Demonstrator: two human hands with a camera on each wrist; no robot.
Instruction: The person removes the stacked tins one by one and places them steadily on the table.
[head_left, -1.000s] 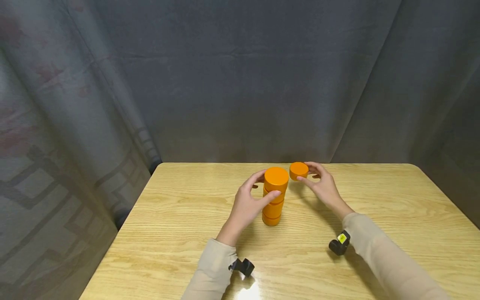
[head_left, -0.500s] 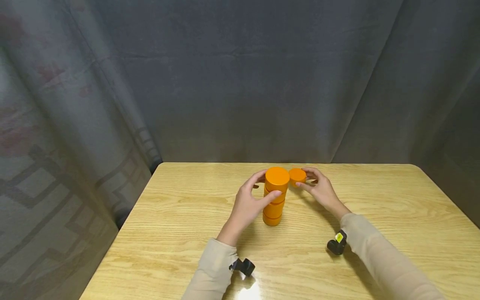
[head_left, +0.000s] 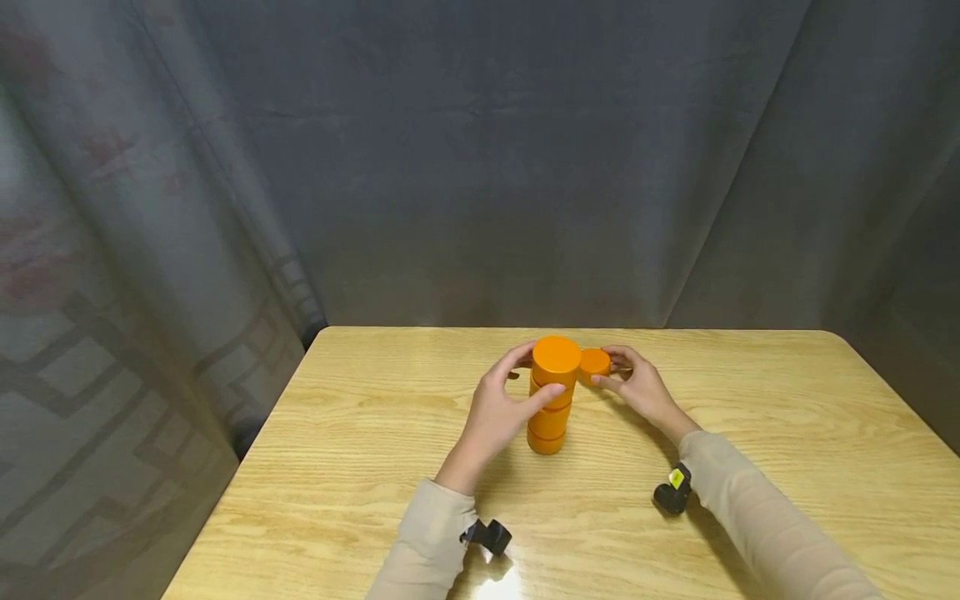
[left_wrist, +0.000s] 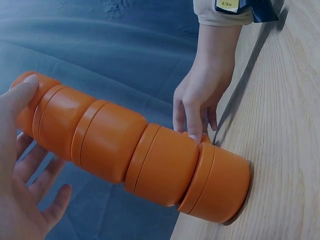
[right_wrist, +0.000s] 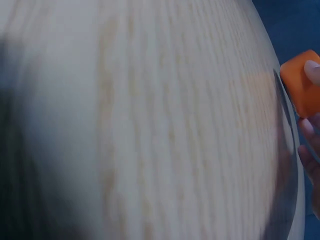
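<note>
A tall upright stack of several orange round lidded jars (head_left: 550, 417) stands on the wooden table. Around its upper part curls my left hand (head_left: 498, 408), the thumb pressed against the near side of a top jar (left_wrist: 37, 107); the other fingers go partly out of sight behind it. Just behind and right of the stack, my right hand (head_left: 637, 385) pinches one more orange jar (head_left: 596, 363) between thumb and fingers. In the right wrist view that jar (right_wrist: 302, 82) shows at the right edge. Whether its base touches the table I cannot tell.
The pale wood-grain table (head_left: 360, 467) ends at a far edge a short way past the hands. A dark grey curtain (head_left: 480, 167) hangs behind it and along the sides. Each wrist carries a small black camera (head_left: 491, 536).
My right hand has brought its jar lower and nearer to me, close beside the stack. The left hand keeps its hold and the stack stays in place.
</note>
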